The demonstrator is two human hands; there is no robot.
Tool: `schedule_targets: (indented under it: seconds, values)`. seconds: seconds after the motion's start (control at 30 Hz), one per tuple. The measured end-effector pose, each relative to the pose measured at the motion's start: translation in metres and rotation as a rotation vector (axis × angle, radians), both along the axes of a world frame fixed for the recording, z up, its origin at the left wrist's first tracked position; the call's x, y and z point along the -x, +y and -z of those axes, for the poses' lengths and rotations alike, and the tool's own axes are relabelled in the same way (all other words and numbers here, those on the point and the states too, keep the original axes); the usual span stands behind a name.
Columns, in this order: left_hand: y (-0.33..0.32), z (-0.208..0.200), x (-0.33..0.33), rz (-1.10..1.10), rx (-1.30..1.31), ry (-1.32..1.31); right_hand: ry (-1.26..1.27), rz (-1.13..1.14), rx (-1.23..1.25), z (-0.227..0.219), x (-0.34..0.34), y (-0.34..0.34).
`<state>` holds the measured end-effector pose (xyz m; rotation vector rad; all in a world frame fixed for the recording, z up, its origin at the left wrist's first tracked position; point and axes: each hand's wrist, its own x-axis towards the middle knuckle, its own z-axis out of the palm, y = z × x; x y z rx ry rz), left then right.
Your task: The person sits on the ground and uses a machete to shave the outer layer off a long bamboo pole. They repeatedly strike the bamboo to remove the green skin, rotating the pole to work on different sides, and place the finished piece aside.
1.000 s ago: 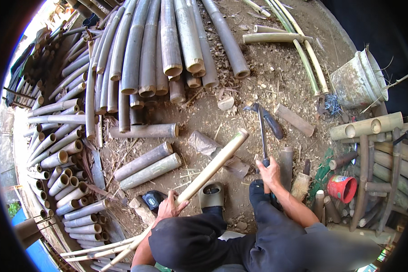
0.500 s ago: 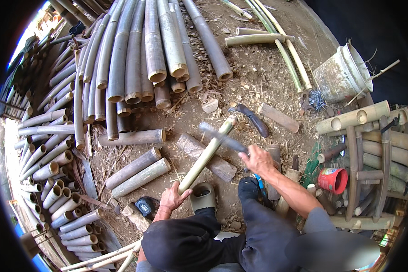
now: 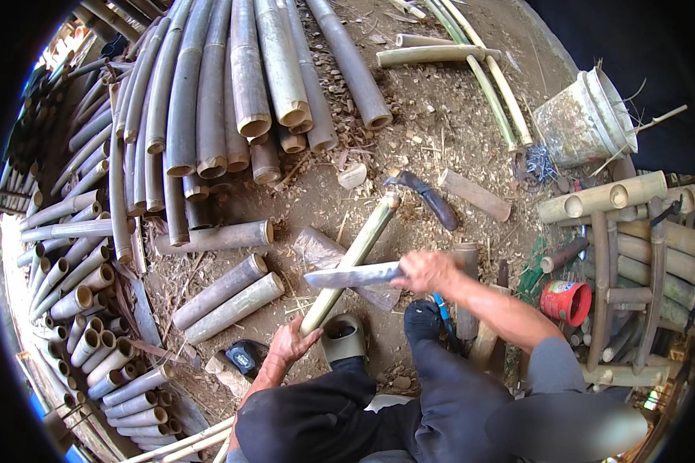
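Observation:
My left hand (image 3: 288, 342) is closed round the near end of a pale green bamboo pole (image 3: 365, 234), which slants away from me to the right. In my right hand (image 3: 427, 272) is the handle of a large knife (image 3: 353, 275), its broad blade lying across the middle of the pole. Whether the edge touches the bamboo I cannot tell. Beneath the pole a split wooden block (image 3: 314, 248) rests on the ground. A curved dark-handled tool (image 3: 427, 199) lies just past the pole's far end.
Long bamboo poles (image 3: 252, 69) are stacked at the far left, with short cut lengths (image 3: 235, 309) nearer. A tape measure (image 3: 243, 356) lies by my left forearm. To the right are a red tub (image 3: 565, 302), a dirty white bucket (image 3: 583, 119) and a bamboo frame (image 3: 629, 297).
The knife has come down and toward me along the pole, its blade turning to lie more level. My left hand keeps its grip on the bamboo.

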<state>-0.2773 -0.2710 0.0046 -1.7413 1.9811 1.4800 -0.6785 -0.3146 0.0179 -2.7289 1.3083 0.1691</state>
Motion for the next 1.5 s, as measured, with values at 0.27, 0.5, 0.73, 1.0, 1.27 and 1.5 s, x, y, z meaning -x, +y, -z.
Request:
schedule_targets:
  seconds: [0.27, 0.5, 0.73, 1.0, 1.27, 1.5]
  values:
    - [-0.010, -0.004, 0.005, -0.025, -0.006, 0.089, -0.162, 0.775, -0.067, -0.020, 0.005, -0.032]
    - [-0.007, 0.000, 0.003, -0.011, 0.036, 0.051, 0.051, -0.038, -0.079, -0.018, -0.006, -0.004]
    - [-0.021, 0.009, 0.014, -0.032, -0.081, 0.103, -0.277, 0.622, 0.023, -0.014, -0.006, -0.015]
    - [-0.020, 0.010, 0.015, 0.035, 0.064, 0.093, -0.311, 1.280, 0.016, -0.027, 0.129, -0.077]
    - [0.016, -0.019, 0.027, 0.051, 0.104, -0.093, -0.395, 0.884, 0.078, -0.048, 0.040, -0.002]
    - [0.029, -0.019, 0.045, 0.055, 0.105, -0.232, -0.165, 0.299, 0.003, -0.019, 0.019, 0.054]
